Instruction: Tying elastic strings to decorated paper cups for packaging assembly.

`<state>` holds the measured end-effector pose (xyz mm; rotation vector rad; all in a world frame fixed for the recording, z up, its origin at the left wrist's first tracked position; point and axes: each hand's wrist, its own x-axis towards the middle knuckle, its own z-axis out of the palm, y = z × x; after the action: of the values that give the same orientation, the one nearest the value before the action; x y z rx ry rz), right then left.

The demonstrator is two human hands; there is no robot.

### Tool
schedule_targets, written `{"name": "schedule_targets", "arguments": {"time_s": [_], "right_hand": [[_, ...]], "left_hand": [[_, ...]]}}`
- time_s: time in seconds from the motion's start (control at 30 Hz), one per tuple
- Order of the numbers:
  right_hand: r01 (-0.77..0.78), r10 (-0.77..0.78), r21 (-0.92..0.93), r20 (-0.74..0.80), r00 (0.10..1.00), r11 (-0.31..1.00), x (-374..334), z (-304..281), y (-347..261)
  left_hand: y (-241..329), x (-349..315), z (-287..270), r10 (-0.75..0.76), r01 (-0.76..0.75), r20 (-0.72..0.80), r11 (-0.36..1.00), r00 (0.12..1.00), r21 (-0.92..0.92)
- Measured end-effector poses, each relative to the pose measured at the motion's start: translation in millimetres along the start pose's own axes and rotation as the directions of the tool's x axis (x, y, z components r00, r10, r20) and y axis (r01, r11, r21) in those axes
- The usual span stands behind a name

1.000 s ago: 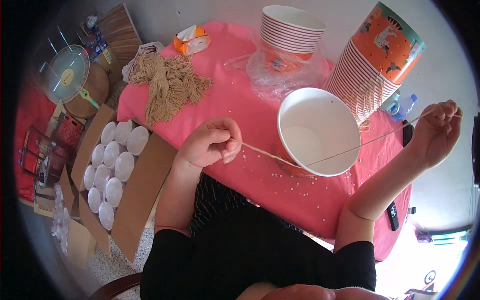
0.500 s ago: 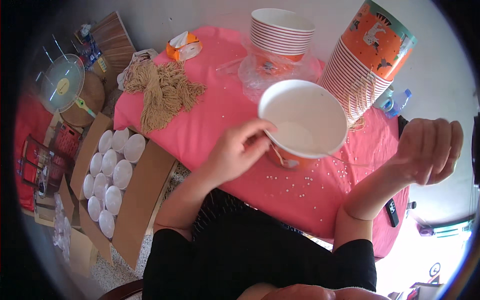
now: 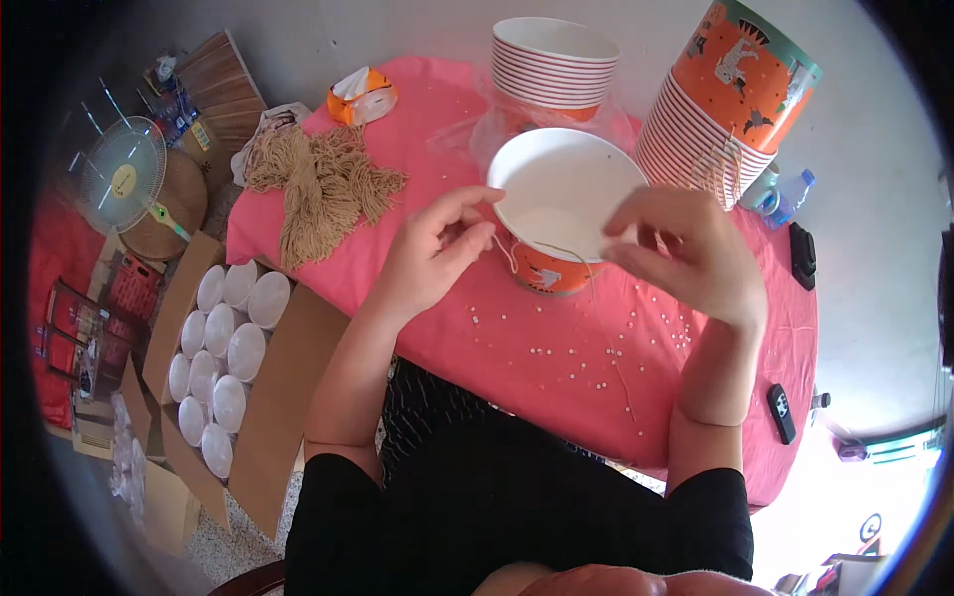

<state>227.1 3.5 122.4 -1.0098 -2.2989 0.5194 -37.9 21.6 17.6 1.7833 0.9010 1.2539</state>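
Note:
A paper bucket (image 3: 549,270), white inside and orange with animal prints outside, stands on the pink-covered table in front of me. Beside its left rim is my left hand (image 3: 429,256), its thumb and forefinger apart and the forefinger close to the edge. A short bit of cord (image 3: 511,256) hangs from the bucket's left side, below those fingertips. My right hand (image 3: 696,253) hovers at the right rim, slightly blurred, fingers bent and thumb apart. A thin tan string (image 3: 608,348) crosses the front rim and trails down over the cloth, outside the right hand.
Behind stand a stack of white-rimmed buckets (image 3: 552,74) in plastic and a taller leaning stack (image 3: 696,129) with cords. Tan cord bundles (image 3: 333,189) lie on the left. White beads (image 3: 542,352) are scattered about. A carton (image 3: 288,397) of white cups sits at left; a black remote (image 3: 781,413) lies at right.
My right hand has come in from the far right to the bucket's rim, and the taut string now hangs loose. The bucket has shifted back and slightly left; my left fingers have parted from its rim.

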Motion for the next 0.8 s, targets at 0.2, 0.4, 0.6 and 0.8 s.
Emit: {"name": "schedule_targets", "arguments": {"time_s": [0.2,0.4,0.6,0.8], "right_hand": [[0.096,-0.064,-0.284,0.119,0.991,0.954,9.4,24.4,16.8],[0.033,-0.022,-0.134,0.083,0.996,0.990,10.0,28.3,13.2],[0.020,-0.011,0.072,-0.113,0.994,0.997,11.1,25.7,11.7],[0.053,-0.007,0.185,-0.239,0.971,0.981,10.2,25.1,8.5]], "left_hand": [[-2.8,-17.4,-16.0,-0.148,0.208,0.186,0.907,0.971,-0.365],[-8.1,-24.1,-14.9,-0.022,0.291,0.331,0.531,0.944,-0.796],[-6.7,-21.0,-3.8,-0.070,0.184,0.191,0.706,0.979,-0.684],[-1.6,-15.4,8.7,0.002,-0.028,-0.096,0.961,0.995,-0.276]]}}
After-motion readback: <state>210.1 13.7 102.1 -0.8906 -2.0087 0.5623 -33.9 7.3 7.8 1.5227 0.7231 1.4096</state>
